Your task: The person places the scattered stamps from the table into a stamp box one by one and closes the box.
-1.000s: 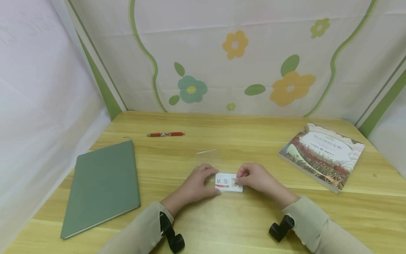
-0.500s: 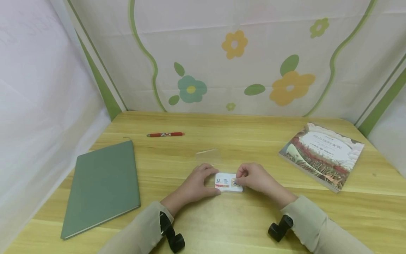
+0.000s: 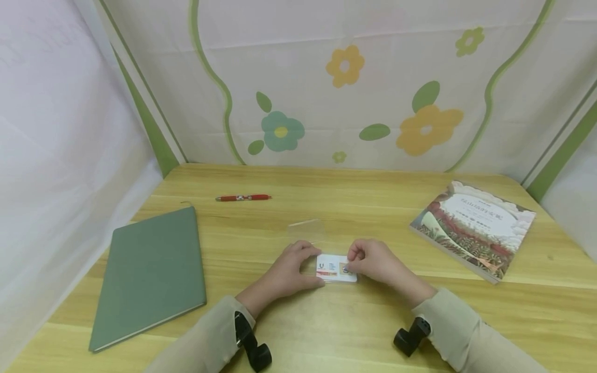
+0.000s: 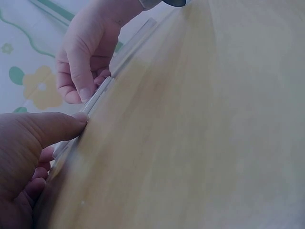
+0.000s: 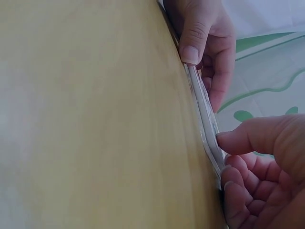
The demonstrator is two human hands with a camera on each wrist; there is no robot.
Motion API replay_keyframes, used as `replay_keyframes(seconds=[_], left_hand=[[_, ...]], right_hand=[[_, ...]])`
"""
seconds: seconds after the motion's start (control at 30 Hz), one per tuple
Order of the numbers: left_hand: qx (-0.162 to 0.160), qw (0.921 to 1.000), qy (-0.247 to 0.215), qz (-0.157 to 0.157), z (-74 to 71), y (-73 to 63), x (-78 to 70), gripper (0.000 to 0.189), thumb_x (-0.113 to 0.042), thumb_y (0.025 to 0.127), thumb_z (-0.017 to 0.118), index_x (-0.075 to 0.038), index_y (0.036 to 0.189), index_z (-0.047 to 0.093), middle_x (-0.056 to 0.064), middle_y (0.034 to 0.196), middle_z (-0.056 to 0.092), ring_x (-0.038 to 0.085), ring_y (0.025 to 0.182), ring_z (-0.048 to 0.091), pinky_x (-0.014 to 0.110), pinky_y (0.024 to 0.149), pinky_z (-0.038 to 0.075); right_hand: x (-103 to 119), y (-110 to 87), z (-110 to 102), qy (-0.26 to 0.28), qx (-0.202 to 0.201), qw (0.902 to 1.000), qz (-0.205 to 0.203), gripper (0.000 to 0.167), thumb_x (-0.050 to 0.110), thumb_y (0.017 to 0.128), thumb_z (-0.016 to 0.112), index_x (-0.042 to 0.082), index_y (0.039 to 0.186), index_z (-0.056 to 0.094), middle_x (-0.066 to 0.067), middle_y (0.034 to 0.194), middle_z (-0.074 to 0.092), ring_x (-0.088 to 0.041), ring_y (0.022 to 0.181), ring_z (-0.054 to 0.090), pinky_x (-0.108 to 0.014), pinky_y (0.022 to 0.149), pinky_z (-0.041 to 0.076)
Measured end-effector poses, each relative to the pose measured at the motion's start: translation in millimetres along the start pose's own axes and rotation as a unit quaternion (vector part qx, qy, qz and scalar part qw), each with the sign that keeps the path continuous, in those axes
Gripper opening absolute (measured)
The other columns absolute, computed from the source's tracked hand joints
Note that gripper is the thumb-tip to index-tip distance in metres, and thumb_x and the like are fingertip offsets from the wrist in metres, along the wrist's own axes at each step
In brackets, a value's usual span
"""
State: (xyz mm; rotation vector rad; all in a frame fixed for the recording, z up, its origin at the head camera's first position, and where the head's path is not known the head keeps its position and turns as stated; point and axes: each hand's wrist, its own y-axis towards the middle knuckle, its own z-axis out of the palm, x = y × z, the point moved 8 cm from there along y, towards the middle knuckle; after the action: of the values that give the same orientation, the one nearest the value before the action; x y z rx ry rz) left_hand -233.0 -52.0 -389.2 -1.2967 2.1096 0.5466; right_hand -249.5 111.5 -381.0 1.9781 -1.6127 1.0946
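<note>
A white printed card (image 3: 328, 267) with a red strip and a small yellow-and-blue picture lies in a shallow clear plastic case (image 5: 205, 136) on the table, near the middle. My left hand (image 3: 294, 269) grips the case's left end, thumb on the near edge and index finger on the far edge. At the right end, my right hand (image 3: 377, 261) pinches the card, its thumb on top and the other fingers curled. Edge-on in the right wrist view, the white layer looks thick; whether it is several cards I cannot tell. A clear plastic piece (image 3: 307, 230) lies behind my left hand.
A green notebook (image 3: 151, 274) lies at the left of the wooden table (image 3: 322, 331). Further back is a red pen (image 3: 243, 197). An illustrated book (image 3: 473, 228) sits at the right. Flower-printed cloth (image 3: 308, 77) closes off the back and sides.
</note>
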Motion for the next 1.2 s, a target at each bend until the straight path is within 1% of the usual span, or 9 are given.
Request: replay_keyframes(seconds=[0.23, 0.4, 0.6, 0.67, 0.77, 0.87, 0.93, 1.1, 1.2], left_hand=[[0.003, 1.0000, 0.000, -0.008, 1.2, 0.6, 0.2, 0.063, -0.035, 0.072, 0.078, -0.012, 0.126, 0.056, 0.002, 0.126, 0.048, 0.020, 0.117, 0.043, 0.041, 0.099, 0.038], [0.003, 0.9999, -0.004, -0.016, 1.0, 0.3, 0.3, 0.063, -0.035, 0.072, 0.078, -0.013, 0.127, 0.056, 0.002, 0.128, 0.047, 0.020, 0.118, 0.043, 0.042, 0.099, 0.037], [0.002, 0.9999, -0.008, -0.007, 0.9, 0.2, -1.0, 0.062, -0.033, 0.072, 0.078, -0.012, 0.126, 0.056, 0.002, 0.126, 0.048, 0.020, 0.117, 0.043, 0.042, 0.099, 0.038], [0.004, 1.0000, -0.008, -0.002, 0.6, 0.1, -1.6, 0.064, -0.033, 0.071, 0.078, -0.012, 0.127, 0.054, 0.003, 0.127, 0.048, 0.021, 0.117, 0.043, 0.043, 0.099, 0.038], [0.007, 0.9999, -0.014, 0.001, -1.6, -0.4, -2.2, 0.071, -0.034, 0.070, 0.078, -0.014, 0.132, 0.049, 0.004, 0.130, 0.048, 0.021, 0.118, 0.044, 0.043, 0.099, 0.038], [0.008, 0.9995, -0.029, -0.004, -7.0, -0.7, -3.4, 0.077, -0.033, 0.070, 0.078, -0.017, 0.137, 0.043, 0.004, 0.131, 0.048, 0.021, 0.116, 0.047, 0.042, 0.097, 0.040], [0.004, 0.9992, -0.040, -0.002, -13.4, -0.5, -6.2, 0.075, -0.030, 0.073, 0.077, -0.017, 0.138, 0.042, 0.005, 0.131, 0.048, 0.022, 0.114, 0.049, 0.042, 0.095, 0.042], [-0.028, 0.9988, -0.040, 0.004, -33.2, 1.9, -9.8, 0.067, -0.021, 0.078, 0.073, -0.012, 0.137, 0.044, 0.008, 0.131, 0.050, 0.026, 0.113, 0.051, 0.042, 0.092, 0.044], [-0.048, 0.9979, -0.037, -0.023, -43.7, 3.1, -3.9, 0.064, -0.020, 0.079, 0.072, -0.012, 0.136, 0.045, 0.008, 0.129, 0.051, 0.026, 0.111, 0.052, 0.042, 0.090, 0.045]], right_hand=[[-3.3, -1.0, -3.5, 0.023, -0.006, 0.9997, 0.000, 0.013, 0.012, 0.078, 0.070, 0.006, 0.081, 0.059, -0.003, 0.073, 0.055, -0.016, 0.067, 0.048, -0.026, 0.057, 0.040], [-6.4, -2.4, -5.9, 0.047, -0.004, 0.9986, 0.023, 0.012, 0.017, 0.082, 0.066, 0.007, 0.083, 0.060, -0.004, 0.072, 0.054, -0.017, 0.066, 0.048, -0.026, 0.056, 0.040], [-8.4, -2.6, -8.7, 0.075, 0.005, 0.9968, 0.030, 0.013, 0.018, 0.087, 0.061, 0.005, 0.089, 0.060, -0.004, 0.074, 0.054, -0.017, 0.066, 0.048, -0.027, 0.056, 0.042], [-7.9, -2.3, -11.1, 0.076, 0.003, 0.9966, 0.030, 0.014, 0.019, 0.088, 0.060, 0.006, 0.090, 0.061, -0.004, 0.074, 0.053, -0.017, 0.066, 0.048, -0.027, 0.056, 0.041], [-3.1, -1.6, -16.0, 0.064, -0.002, 0.9979, 0.014, 0.015, 0.022, 0.088, 0.060, 0.007, 0.090, 0.060, -0.004, 0.076, 0.054, -0.018, 0.068, 0.047, -0.027, 0.057, 0.040], [4.1, -0.1, -21.4, 0.047, -0.006, 0.9989, -0.005, 0.016, 0.024, 0.088, 0.060, 0.008, 0.089, 0.060, -0.004, 0.078, 0.055, -0.018, 0.071, 0.047, -0.029, 0.059, 0.040], [8.2, 2.5, -25.4, 0.040, -0.007, 0.9990, -0.017, 0.017, 0.026, 0.088, 0.060, 0.009, 0.090, 0.060, -0.004, 0.079, 0.055, -0.018, 0.071, 0.048, -0.029, 0.060, 0.041], [15.1, 15.0, -34.9, 0.047, -0.007, 0.9979, -0.043, 0.020, 0.026, 0.089, 0.060, 0.006, 0.090, 0.058, -0.006, 0.079, 0.056, -0.018, 0.070, 0.050, -0.029, 0.061, 0.044], [17.0, 24.2, -39.2, 0.032, -0.011, 0.9982, -0.049, 0.020, 0.028, 0.088, 0.061, 0.008, 0.090, 0.059, -0.005, 0.080, 0.057, -0.018, 0.071, 0.050, -0.028, 0.061, 0.044]])
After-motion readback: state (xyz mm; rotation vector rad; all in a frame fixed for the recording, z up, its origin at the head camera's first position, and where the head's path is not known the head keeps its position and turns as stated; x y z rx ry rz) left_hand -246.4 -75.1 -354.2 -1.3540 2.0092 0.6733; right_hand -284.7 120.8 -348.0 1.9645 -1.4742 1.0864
